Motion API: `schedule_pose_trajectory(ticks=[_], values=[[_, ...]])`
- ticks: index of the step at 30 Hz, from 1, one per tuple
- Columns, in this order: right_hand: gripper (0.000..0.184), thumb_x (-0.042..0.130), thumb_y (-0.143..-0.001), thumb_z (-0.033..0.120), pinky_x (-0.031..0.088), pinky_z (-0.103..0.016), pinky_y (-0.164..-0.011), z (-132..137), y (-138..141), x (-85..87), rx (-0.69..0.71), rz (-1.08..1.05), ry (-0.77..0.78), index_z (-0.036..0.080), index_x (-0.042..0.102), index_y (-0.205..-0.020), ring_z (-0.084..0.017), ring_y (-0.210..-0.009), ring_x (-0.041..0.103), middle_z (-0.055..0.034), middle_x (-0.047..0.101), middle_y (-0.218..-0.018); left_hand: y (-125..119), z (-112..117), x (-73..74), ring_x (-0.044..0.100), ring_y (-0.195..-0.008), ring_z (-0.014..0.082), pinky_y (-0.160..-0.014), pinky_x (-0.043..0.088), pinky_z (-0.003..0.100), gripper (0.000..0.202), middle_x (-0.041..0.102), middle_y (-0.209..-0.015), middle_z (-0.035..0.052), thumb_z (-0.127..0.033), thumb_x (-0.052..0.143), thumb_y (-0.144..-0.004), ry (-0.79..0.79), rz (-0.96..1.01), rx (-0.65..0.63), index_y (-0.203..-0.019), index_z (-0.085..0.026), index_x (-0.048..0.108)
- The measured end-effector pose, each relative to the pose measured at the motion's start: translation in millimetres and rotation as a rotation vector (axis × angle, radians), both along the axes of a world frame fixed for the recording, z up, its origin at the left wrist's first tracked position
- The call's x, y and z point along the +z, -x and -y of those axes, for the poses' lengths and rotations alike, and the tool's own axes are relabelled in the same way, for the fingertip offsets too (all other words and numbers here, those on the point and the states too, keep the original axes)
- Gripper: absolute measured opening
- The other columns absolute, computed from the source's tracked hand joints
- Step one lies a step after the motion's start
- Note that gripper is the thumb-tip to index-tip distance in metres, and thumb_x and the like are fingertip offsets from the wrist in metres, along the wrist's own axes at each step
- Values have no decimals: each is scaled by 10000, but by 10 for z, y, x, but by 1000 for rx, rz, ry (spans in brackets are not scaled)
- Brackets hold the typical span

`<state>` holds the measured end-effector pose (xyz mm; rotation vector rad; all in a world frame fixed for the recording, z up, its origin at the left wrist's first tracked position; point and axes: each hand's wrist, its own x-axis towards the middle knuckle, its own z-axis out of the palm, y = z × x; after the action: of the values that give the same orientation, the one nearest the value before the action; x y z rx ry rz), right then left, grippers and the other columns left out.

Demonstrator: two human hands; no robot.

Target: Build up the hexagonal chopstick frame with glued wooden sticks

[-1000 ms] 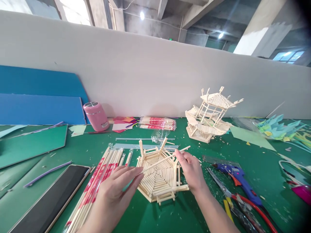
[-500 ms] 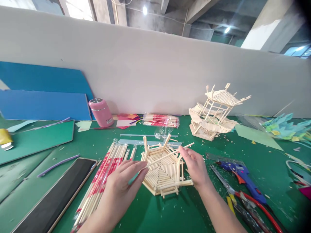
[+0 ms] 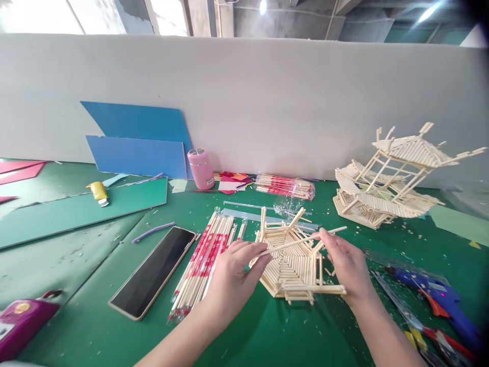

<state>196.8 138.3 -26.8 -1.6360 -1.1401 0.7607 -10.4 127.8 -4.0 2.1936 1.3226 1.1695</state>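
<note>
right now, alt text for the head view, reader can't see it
A person's left hand and right hand hold a thin wooden stick over a many-sided stick frame on a green table. Wrapped sticks and a phone lie to the left, a blue glue gun to the right, with a tiered stick model farther back.

The stick and web-patterned frame are pale cream, the bench green, the canister pink, the glue gun blue.
</note>
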Motion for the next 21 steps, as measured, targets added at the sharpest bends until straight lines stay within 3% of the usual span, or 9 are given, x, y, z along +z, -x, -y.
schedule_pose_trajectory(ticks=[5,14,21], values=[[364,536,-724,506,392,-263,-635,5,-12,17,16,11,2,164,661,-715,-187,-695,526,-36,626,-721,10,20,-7,644,-688,168,-596,518,274,129,702,-774,49,-203,574,-758,24,20,1,-860,-170,646],[445,539,-650,601,354,-251,-513,-40,-22,-73,-55,23,6,171,598,-549,-165,-581,476,-24,584,-593,-1,25,-69,646,-762,170,-691,533,301,108,699,-816,33,-166,591,-740,116,178,33,-817,-202,657],[432,546,-656,581,383,-261,-564,-34,-27,-65,-54,11,13,161,632,-604,-175,-623,511,-29,610,-644,0,-11,-109,646,-764,158,-691,537,291,99,697,-833,28,-150,622,-711,184,304,19,-760,-214,680]])
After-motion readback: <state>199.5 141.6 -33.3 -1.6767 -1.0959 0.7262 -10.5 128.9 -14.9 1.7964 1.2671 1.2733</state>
